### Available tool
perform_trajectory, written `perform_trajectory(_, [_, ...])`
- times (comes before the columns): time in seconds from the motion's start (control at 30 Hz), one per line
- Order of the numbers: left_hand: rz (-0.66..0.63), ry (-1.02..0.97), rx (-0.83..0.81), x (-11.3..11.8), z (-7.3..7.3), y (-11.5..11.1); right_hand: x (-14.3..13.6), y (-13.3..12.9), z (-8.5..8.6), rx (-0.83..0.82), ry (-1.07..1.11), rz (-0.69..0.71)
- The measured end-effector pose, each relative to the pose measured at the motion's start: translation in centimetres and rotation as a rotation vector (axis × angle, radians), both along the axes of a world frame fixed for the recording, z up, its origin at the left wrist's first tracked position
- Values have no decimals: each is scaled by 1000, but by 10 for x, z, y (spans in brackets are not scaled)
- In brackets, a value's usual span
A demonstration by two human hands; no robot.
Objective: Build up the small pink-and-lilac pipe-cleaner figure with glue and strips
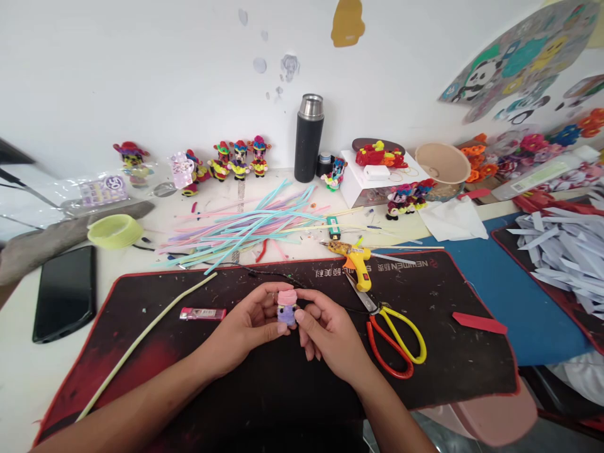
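Between my two hands is a small pipe-cleaner doll (286, 308), pink on top and purple below, with dark eyes. My left hand (252, 318) grips its left side, thumb in front and fingers behind. From the other side my right hand (325, 327) pinches it with thumb and index finger, the other fingers curled below. Left of my hands a pink lighter (202, 314) lies on the black mat (198, 390). To the right are scissors (394, 340) with red and yellow handles and a yellow glue gun (356, 261). A pale yellow pipe cleaner (146, 343) stretches across the mat's left part.
A pile of pastel pipe cleaners (245, 223) lies behind the mat. Several finished dolls (240, 160) and a black thermos (309, 138) stand by the wall. A phone (65, 294) is at left; white paper strips (561, 251) and a red strip (480, 323) are at right.
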State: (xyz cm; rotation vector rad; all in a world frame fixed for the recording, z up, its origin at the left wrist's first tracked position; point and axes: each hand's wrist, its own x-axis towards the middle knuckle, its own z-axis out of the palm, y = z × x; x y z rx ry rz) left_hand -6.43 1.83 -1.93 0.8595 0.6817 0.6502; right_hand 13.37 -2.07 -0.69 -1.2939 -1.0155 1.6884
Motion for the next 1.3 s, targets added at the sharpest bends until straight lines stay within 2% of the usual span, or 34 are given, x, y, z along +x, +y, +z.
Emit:
perform_trajectory(0.4, [-9, 6, 15, -2, -4, -1, -1, 1, -1, 3, -1, -8])
perform_trajectory(0.7, [-14, 12, 23, -1, 2, 0, -1, 1, 0, -3, -7, -13])
perform_trajectory(1.3, [4, 21, -3, 0, 1, 1, -1, -1, 1, 3, -25, -9])
